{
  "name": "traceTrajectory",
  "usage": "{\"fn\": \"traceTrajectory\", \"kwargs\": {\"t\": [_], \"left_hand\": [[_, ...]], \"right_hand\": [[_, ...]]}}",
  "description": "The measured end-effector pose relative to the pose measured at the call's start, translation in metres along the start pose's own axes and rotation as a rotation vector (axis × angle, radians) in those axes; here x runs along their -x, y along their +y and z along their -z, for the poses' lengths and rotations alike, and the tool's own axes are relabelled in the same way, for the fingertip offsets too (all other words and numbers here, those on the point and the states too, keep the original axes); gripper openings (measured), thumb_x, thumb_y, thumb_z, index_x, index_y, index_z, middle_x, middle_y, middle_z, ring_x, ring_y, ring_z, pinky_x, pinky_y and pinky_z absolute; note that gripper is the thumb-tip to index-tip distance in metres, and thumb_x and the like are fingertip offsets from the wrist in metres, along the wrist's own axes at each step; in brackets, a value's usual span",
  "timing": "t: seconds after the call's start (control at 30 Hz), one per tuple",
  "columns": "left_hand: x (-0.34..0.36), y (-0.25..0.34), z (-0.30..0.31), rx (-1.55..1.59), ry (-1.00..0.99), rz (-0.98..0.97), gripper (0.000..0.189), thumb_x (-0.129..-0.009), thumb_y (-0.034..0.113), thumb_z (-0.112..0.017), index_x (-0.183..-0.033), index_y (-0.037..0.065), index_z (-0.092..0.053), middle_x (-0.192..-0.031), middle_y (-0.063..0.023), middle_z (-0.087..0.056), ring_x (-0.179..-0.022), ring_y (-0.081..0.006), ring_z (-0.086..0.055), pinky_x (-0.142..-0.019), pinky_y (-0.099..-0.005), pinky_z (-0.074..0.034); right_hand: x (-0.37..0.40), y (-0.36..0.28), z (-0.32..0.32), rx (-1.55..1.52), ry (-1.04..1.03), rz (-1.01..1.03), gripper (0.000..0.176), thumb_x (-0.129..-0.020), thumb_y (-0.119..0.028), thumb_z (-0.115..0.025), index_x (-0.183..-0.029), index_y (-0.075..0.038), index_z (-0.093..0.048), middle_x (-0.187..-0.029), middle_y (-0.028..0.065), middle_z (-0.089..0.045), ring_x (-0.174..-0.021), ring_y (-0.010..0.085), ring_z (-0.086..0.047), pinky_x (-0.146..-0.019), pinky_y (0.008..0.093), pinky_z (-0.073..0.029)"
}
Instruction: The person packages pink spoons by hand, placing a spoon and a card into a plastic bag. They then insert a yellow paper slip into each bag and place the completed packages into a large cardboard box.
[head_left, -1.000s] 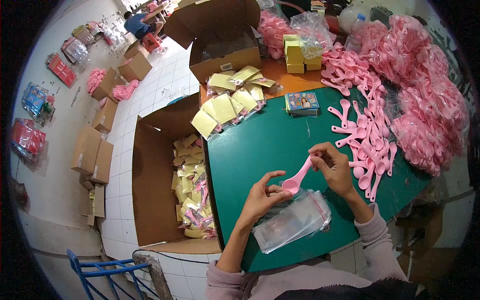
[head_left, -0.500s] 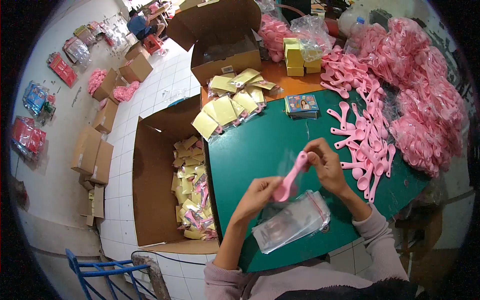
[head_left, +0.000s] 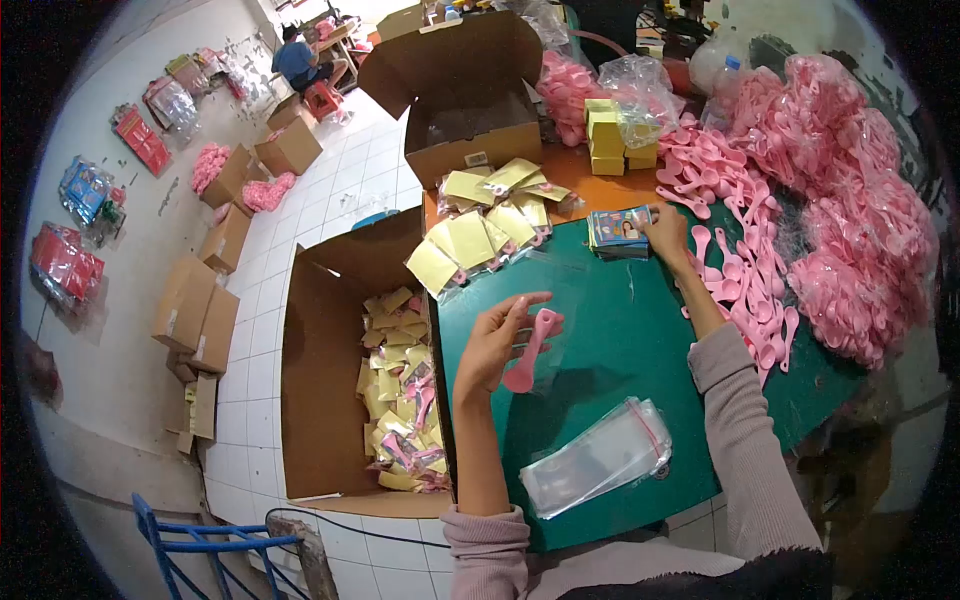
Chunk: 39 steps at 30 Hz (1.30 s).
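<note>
My left hand (head_left: 488, 345) is closed on a clear plastic bag (head_left: 562, 350) with a pink measuring spoon (head_left: 530, 352) in it, raised over the green table. The spoon's bowl points down. At the far side of the table my right hand (head_left: 668, 235) pinches the right edge of the top card on a small stack of printed cards (head_left: 612, 230). A pile of flat clear bags (head_left: 595, 460) lies near the table's front edge. Loose pink spoons (head_left: 745, 290) are heaped to the right of my right forearm.
Filled packets with yellow cards (head_left: 470, 240) lie at the table's back left. A large carton (head_left: 325, 390) holding more packets stands left of the table. Bulging bags of pink spoons (head_left: 850, 230) fill the right side. Yellow boxes (head_left: 605, 135) stand behind; a person (head_left: 295, 62) sits far back.
My right hand has left the spoon and moved up and away to the card stack. My left hand has shifted slightly up and left, keeping the bag with the spoon.
</note>
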<state>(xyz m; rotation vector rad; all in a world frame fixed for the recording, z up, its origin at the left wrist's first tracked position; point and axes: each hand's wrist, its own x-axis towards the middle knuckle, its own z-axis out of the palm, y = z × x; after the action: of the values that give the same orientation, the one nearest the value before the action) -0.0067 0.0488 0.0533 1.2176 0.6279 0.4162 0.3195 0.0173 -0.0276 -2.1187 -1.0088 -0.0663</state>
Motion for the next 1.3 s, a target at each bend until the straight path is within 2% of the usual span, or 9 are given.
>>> {"fn": "traceTrajectory", "kwargs": {"t": [0.17,0.37,0.63,0.7,0.77,0.83,0.9,1.1,1.3], "left_hand": [[-0.007,-0.011,0.004,-0.019,-0.045,0.019,0.037,-0.092,0.031,-0.038,-0.111,0.003,-0.053,-0.093,-0.0114,-0.062,-0.084,-0.0185,-0.060,-0.069,-0.0288,-0.049],[-0.011,-0.021,0.007,-0.052,-0.116,0.027,0.038,-0.092,0.032,-0.039,-0.109,0.002,-0.054,-0.092,-0.0130,-0.062,-0.083,-0.0199,-0.061,-0.069,-0.0295,-0.050],[-0.010,-0.020,0.004,-0.244,-0.105,0.152,0.035,-0.091,0.030,-0.043,-0.107,0.001,-0.055,-0.088,-0.0078,-0.063,-0.075,-0.0129,-0.058,-0.067,-0.0267,-0.047],[-0.008,-0.018,0.000,-0.339,-0.184,0.082,0.035,-0.091,0.028,-0.044,-0.107,-0.001,-0.056,-0.087,-0.0054,-0.063,-0.075,-0.0090,-0.054,-0.066,-0.0247,-0.045],[-0.012,-0.027,-0.002,-0.387,-0.243,-0.014,0.033,-0.090,0.027,-0.045,-0.103,0.000,-0.058,-0.079,-0.0032,-0.060,-0.069,-0.0076,-0.050,-0.060,-0.0238,-0.043],[-0.015,-0.033,-0.006,-0.433,-0.301,-0.110,0.032,-0.089,0.026,-0.046,-0.099,0.000,-0.060,-0.070,-0.0010,-0.058,-0.062,-0.0062,-0.047,-0.053,-0.0229,-0.040],[-0.016,-0.036,-0.010,-0.505,-0.324,-0.264,0.032,-0.088,0.026,-0.047,-0.100,-0.001,-0.059,-0.064,-0.0006,-0.053,-0.058,-0.0070,-0.043,-0.051,-0.0243,-0.038],[-0.010,-0.016,-0.003,-0.552,-0.266,0.032,0.032,-0.089,0.024,-0.046,-0.096,-0.005,-0.059,-0.077,-0.0014,-0.058,-0.070,-0.0073,-0.047,-0.065,-0.0234,-0.043],[-0.011,-0.020,-0.006,-0.528,-0.281,-0.043,0.034,-0.089,0.025,-0.047,-0.097,-0.006,-0.058,-0.079,-0.0037,-0.060,-0.070,-0.0075,-0.050,-0.065,-0.0224,-0.043]], "right_hand": [[0.011,-0.033,0.035,0.103,0.057,-0.030,0.021,-0.073,-0.014,-0.060,-0.092,-0.005,-0.059,-0.084,0.0169,-0.061,-0.078,0.0307,-0.060,-0.068,0.0390,-0.046],[0.066,-0.103,0.075,-0.780,-0.391,0.082,0.014,-0.076,-0.009,-0.058,-0.085,0.000,-0.054,-0.069,0.0056,-0.057,-0.058,0.0103,-0.053,-0.053,0.0260,-0.044],[0.078,-0.112,0.087,-0.516,-0.763,0.210,0.010,-0.079,-0.007,-0.058,-0.084,-0.001,-0.052,-0.069,0.0019,-0.056,-0.055,0.0054,-0.050,-0.047,0.0198,-0.039],[0.080,-0.110,0.083,-0.499,-0.815,0.469,0.013,-0.078,-0.009,-0.059,-0.083,0.000,-0.052,-0.067,0.0025,-0.056,-0.056,0.0078,-0.052,-0.046,0.0204,-0.040],[0.082,-0.116,0.086,-0.450,-1.012,0.314,0.016,-0.077,-0.012,-0.061,-0.082,0.000,-0.051,-0.067,0.0033,-0.057,-0.057,0.0096,-0.055,-0.049,0.0220,-0.043],[0.084,-0.116,0.081,-0.318,-1.214,0.479,0.019,-0.078,-0.015,-0.062,-0.081,0.000,-0.051,-0.068,0.0045,-0.057,-0.058,0.0092,-0.055,-0.053,0.0232,-0.045],[0.082,-0.111,0.080,-0.226,-1.158,0.642,0.018,-0.079,-0.017,-0.061,-0.084,-0.001,-0.053,-0.070,0.0045,-0.057,-0.059,0.0093,-0.055,-0.056,0.0236,-0.046],[0.077,-0.104,0.092,-0.770,-1.145,0.118,0.013,-0.083,-0.013,-0.056,-0.087,0.000,-0.055,-0.071,0.0014,-0.056,-0.061,0.0080,-0.056,-0.056,0.0216,-0.046],[0.087,-0.113,0.080,-0.479,-1.180,0.324,0.016,-0.079,-0.016,-0.061,-0.081,-0.001,-0.055,-0.065,0.0023,-0.054,-0.059,0.0091,-0.054,-0.056,0.0233,-0.045]]}}
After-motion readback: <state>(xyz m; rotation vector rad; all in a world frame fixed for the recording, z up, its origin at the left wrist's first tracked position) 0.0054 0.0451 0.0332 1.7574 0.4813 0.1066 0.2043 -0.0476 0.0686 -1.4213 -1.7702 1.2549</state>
